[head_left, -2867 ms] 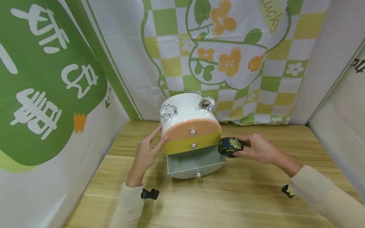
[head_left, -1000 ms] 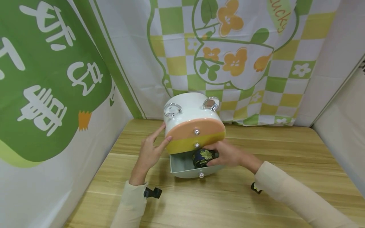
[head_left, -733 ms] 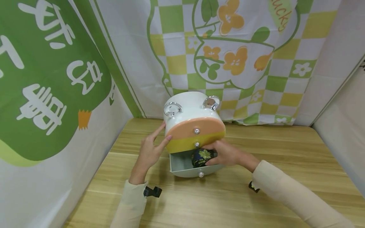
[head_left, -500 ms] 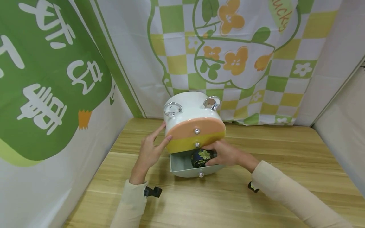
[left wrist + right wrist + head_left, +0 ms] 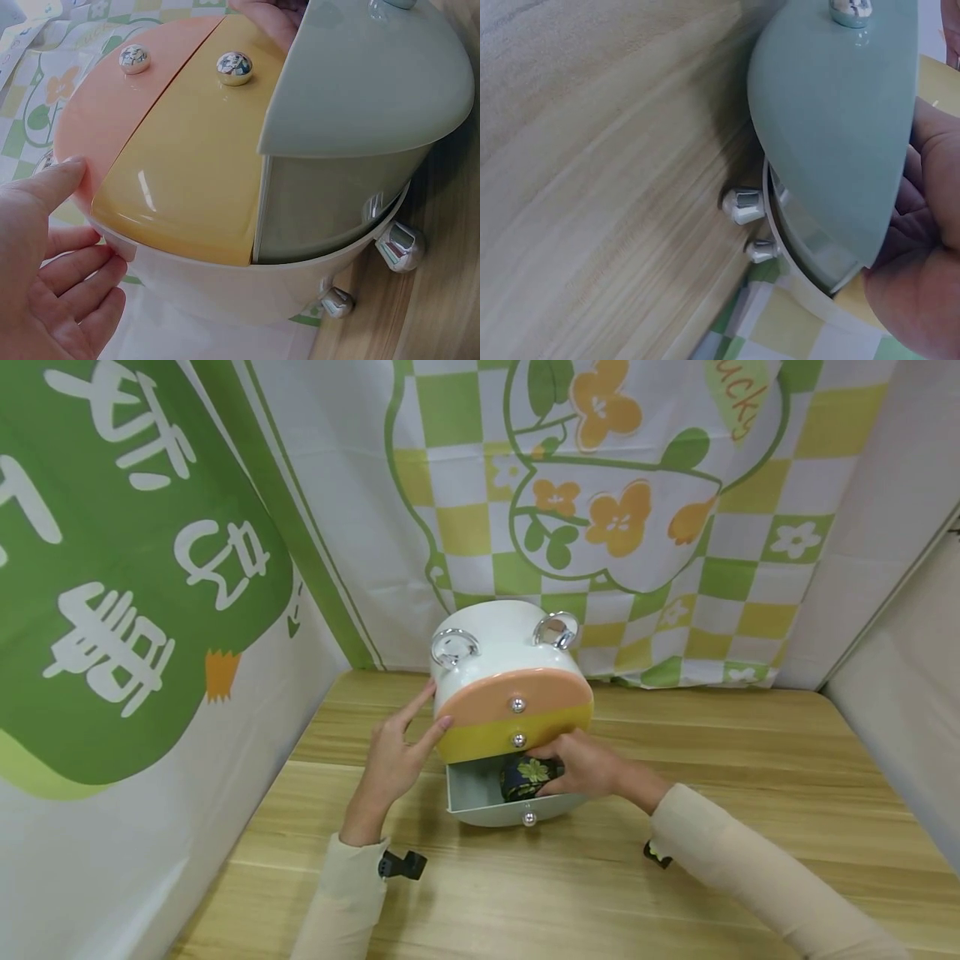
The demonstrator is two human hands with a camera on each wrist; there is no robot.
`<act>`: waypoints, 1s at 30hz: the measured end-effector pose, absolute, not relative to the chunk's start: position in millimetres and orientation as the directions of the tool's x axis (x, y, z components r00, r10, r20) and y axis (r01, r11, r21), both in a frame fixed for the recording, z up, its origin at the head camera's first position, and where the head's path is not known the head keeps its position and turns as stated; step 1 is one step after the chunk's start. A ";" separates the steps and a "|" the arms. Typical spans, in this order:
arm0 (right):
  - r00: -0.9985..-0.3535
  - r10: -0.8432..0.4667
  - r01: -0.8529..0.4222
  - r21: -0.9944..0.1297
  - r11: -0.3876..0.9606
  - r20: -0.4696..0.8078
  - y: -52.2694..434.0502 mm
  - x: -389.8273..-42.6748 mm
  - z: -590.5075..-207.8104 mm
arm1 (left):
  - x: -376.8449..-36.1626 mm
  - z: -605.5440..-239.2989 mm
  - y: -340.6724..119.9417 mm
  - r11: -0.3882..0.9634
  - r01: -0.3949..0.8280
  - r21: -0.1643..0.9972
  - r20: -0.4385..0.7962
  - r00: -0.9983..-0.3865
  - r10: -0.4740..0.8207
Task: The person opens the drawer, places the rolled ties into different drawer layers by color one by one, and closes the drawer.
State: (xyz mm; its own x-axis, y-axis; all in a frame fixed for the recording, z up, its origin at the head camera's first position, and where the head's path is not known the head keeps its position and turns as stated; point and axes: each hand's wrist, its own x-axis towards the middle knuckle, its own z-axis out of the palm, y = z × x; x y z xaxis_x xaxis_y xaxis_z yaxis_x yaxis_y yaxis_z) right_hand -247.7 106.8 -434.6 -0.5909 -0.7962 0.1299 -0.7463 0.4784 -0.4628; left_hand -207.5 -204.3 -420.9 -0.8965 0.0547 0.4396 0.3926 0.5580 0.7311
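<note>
In the head view a white chest of drawers (image 5: 495, 639) with chrome ears stands on the table. Its orange top drawer (image 5: 510, 689) and yellow middle drawer (image 5: 480, 737) are closed, and the grey-green bottom drawer (image 5: 472, 814) is pulled out. My right hand (image 5: 588, 764) reaches into that drawer and holds a rolled dark-blue necktie (image 5: 528, 775) with yellow-green flowers. My left hand (image 5: 393, 764) touches the chest's left side, its thumb (image 5: 56, 184) against the orange front. In the right wrist view the drawer front (image 5: 832, 120) hides the necktie and part of my right hand.
The wooden table (image 5: 600, 893) runs in front of and beside the chest. Behind it hangs a checkered, flowered cloth (image 5: 750, 568). A green and white printed cloth (image 5: 112, 693) hangs at the left. Short chrome feet (image 5: 744, 206) stick out under the chest.
My right hand has carried the rolled necktie from beside the chest leftward into the bottom drawer, with a slight further shift left lately. My left hand stays at the chest's side.
</note>
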 end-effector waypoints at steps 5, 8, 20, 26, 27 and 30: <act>-0.614 -0.781 -0.728 -0.465 0.503 0.116 106.0 -248.8 -439.6 | -208.2 -420.9 -204.2 0.561 0.390 0.730 0.437 -0.898 0.057; -0.620 -0.777 -0.725 -0.461 0.512 0.111 105.8 -249.9 -441.5 | -208.4 -421.0 -204.3 0.554 0.390 0.735 0.433 -0.900 0.059; -0.603 -0.788 -0.745 -0.444 0.499 0.125 111.4 -252.8 -438.2 | -208.1 -420.5 -204.4 0.548 0.398 0.735 0.441 -0.895 0.059; -0.602 -0.790 -0.731 -0.481 0.484 0.120 118.2 -249.9 -430.8 | -207.5 -419.3 -203.7 0.545 0.402 0.736 0.444 -0.894 0.059; -0.600 -0.791 -0.729 -0.492 0.476 0.124 118.9 -248.8 -428.5 | -207.3 -419.3 -203.6 0.545 0.404 0.735 0.446 -0.893 0.061; -0.595 -0.792 -0.724 -0.521 0.452 0.139 121.0 -245.4 -421.2 | -207.5 -419.9 -203.6 0.540 0.412 0.734 0.453 -0.889 0.063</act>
